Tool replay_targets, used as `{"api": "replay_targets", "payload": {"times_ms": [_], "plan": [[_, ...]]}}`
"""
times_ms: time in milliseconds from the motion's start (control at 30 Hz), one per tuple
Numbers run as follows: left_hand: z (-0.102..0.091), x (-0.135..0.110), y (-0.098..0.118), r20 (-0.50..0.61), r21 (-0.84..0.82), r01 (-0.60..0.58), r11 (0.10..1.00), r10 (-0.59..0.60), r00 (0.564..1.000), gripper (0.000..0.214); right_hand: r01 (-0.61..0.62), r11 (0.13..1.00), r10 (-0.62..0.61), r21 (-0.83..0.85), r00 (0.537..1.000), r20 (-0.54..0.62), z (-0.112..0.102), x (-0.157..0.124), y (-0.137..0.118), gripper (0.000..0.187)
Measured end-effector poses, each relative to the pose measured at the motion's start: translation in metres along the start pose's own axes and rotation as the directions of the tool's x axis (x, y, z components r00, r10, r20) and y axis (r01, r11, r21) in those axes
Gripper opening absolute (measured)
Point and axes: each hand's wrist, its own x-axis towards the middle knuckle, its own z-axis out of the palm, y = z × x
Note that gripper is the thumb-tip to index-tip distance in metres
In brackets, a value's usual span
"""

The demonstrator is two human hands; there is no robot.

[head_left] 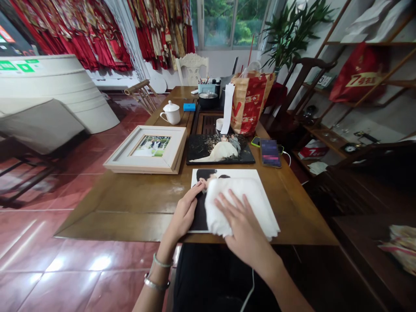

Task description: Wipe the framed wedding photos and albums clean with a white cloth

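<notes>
A photo print or panel point(198, 216) showing a couple lies flat at the near edge of the wooden table. A folded white cloth point(256, 206) covers much of it. My right hand point(242, 229) presses down on the cloth from above, its fingers spread. My left hand point(186, 212) rests along the panel's left side, fingers stretched out and near the cloth's left edge. Just beyond lies a dark wedding photo panel point(224, 151). To its left is a pale picture frame point(146, 149) with a smaller photo inside, seemingly stacked on another frame.
A phone point(270, 152) with a cable lies at the right. Behind stand a paper bag point(248, 102), a lidded white mug point(171, 112), a blue box point(189, 107) and a dark pot point(208, 100). A white paper strip point(228, 108) stands before the bag. Wooden chairs flank the table point(130, 208).
</notes>
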Motion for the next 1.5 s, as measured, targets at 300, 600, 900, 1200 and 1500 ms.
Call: {"api": "replay_targets", "payload": {"times_ms": [300, 600, 900, 1200, 1500], "plan": [[0.002, 0.002, 0.003, 0.016, 0.143, -0.058, 0.988, 0.056, 0.998, 0.04, 0.01, 0.986, -0.028, 0.169, 0.994, 0.104, -0.02, -0.033, 0.012, 0.085], [0.002, 0.002, 0.003, 0.028, 0.195, -0.06, 0.979, 0.056, 0.998, 0.039, -0.456, 0.889, 0.435, -0.047, 0.871, -0.23, -0.024, 0.013, 0.083, 0.062], [0.003, 0.003, -0.001, -0.006, 0.102, -0.062, 0.993, 0.063, 0.998, 0.04, 0.11, 0.993, -0.112, -0.054, 0.993, -0.043, 0.001, 0.02, 0.018, 0.077], [0.002, 0.003, 0.002, 0.011, 0.12, -0.06, 0.991, 0.059, 0.998, 0.039, 0.252, 0.956, -0.27, 0.147, 0.955, 0.12, -0.025, -0.029, 0.049, 0.081], [0.001, 0.003, 0.004, 0.015, 0.139, -0.059, 0.988, 0.058, 0.998, 0.039, -0.086, 0.994, 0.081, -0.064, 0.995, -0.065, -0.034, 0.03, 0.098, 0.071]]}}
